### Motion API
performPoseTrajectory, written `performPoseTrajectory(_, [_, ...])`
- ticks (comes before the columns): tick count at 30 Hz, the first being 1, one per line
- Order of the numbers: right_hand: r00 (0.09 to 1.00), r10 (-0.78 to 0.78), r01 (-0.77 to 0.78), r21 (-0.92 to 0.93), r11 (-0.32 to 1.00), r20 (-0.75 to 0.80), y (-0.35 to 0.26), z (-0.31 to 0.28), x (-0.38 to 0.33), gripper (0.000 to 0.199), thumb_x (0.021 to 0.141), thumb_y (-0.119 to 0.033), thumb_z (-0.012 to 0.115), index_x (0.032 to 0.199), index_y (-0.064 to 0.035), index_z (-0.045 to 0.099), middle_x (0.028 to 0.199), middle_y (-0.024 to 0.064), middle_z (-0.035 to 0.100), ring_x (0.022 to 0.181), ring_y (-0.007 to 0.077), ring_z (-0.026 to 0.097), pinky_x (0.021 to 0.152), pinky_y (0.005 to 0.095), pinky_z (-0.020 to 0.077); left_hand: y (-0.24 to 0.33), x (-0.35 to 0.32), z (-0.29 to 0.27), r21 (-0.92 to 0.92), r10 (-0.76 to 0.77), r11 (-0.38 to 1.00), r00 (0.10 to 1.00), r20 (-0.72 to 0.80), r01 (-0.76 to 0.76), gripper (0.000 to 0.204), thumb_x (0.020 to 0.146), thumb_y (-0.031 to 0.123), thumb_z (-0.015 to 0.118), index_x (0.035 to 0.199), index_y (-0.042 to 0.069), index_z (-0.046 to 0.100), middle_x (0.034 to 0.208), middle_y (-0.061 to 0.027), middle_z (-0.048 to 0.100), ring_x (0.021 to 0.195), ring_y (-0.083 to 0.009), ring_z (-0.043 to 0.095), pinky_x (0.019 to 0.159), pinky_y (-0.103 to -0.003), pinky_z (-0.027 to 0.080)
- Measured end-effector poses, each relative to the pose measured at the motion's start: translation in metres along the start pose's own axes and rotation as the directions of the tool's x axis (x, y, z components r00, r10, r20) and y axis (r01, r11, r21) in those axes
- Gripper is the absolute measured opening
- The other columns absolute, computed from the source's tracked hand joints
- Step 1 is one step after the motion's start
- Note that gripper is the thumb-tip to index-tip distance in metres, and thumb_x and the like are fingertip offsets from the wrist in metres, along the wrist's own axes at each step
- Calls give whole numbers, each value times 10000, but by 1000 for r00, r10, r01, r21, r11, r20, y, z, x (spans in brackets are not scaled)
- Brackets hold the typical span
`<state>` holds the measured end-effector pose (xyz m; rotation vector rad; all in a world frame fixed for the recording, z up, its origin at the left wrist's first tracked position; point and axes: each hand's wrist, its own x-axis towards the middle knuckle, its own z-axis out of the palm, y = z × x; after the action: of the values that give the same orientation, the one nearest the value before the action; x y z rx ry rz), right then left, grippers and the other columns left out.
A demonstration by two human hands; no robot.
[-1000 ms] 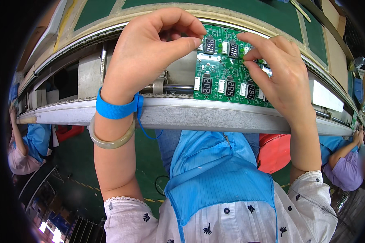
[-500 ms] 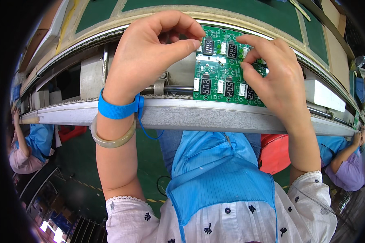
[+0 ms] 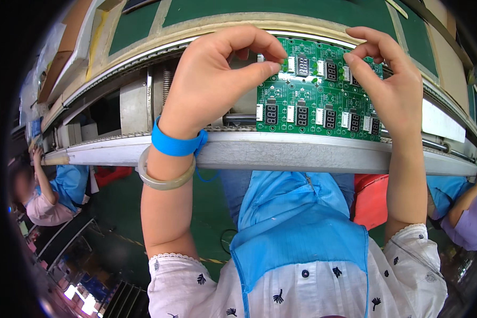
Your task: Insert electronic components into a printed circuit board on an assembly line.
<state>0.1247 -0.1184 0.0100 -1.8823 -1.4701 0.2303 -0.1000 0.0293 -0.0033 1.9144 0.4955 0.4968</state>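
Note:
A green circuit board panel with several small black number displays and white connectors lies on the rails of a conveyor line. My left hand hovers over the panel's upper left corner, thumb and forefinger pinched together at its edge; whether a small part sits between them I cannot tell. My right hand is at the panel's upper right, fingers curled and fingertips touching the board. A blue wrist strap and a pale bangle circle my left wrist.
The grey metal front rail of the conveyor runs across the view, with a roller and chain to the left. A green mat lies beyond. Other seated people are at the far left and far right. A red bin stands below.
Both hands stayed on the panel's top edge. The left fingers closed tighter at the upper left corner, and the right fingertips shifted a little along the upper right.

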Motion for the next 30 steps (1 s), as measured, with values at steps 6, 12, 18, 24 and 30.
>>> performPoseTrajectory(6, [999, -35, 34, -37, 999, -15, 7, -5, 1, 322, 890, -141, 735, 1205, -75, 723, 879, -23, 694, 852, 99, 540, 842, 269, 452, 5, 1, 5, 152, -17, 988, 1000, -9, 18, 210, 864, -53, 756, 1065, -4, 725, 1028, -51, 728, 980, -128, 682, 883, -265, 548])
performPoseTrajectory(12, [998, -44, 42, -58, 997, -36, -1, -12, 2, 275, 914, -135, 734, 1175, -51, 727, 916, -8, 705, 858, 94, 585, 828, 257, 484, 3, 6, 14, 241, 126, 964, 990, -56, -109, 191, 782, 28, 769, 968, 72, 785, 887, -39, 758, 880, -197, 641, 806, -315, 514])
performPoseTrajectory(18, [1000, 18, -18, 45, 999, 6, -19, -24, 5, 250, 847, -91, 707, 1074, 12, 696, 835, 91, 701, 791, 242, 623, 735, 355, 499, 6, 7, 16, 333, 161, 932, 987, -25, -143, 210, 757, -6, 771, 949, 77, 789, 875, -37, 754, 861, -201, 635, 790, -324, 511])
performPoseTrajectory(24, [1000, -19, 19, 62, 998, -3, -15, -23, 4, 237, 844, -88, 701, 1059, 12, 700, 845, 96, 708, 790, 251, 627, 738, 366, 500, 9, 8, 16, 400, 181, 900, 983, 22, -175, 207, 758, -11, 770, 941, 84, 790, 870, -40, 752, 863, -202, 638, 788, -325, 512])
performPoseTrajectory(30, [998, -56, 57, 55, 997, -16, -13, -23, 3, 236, 848, -94, 697, 1056, 18, 700, 849, 108, 706, 804, 261, 633, 743, 374, 501, 8, 7, 17, 422, 200, 886, 979, 26, -192, 203, 764, -11, 771, 939, 91, 791, 864, -36, 749, 863, -201, 639, 777, -324, 513])
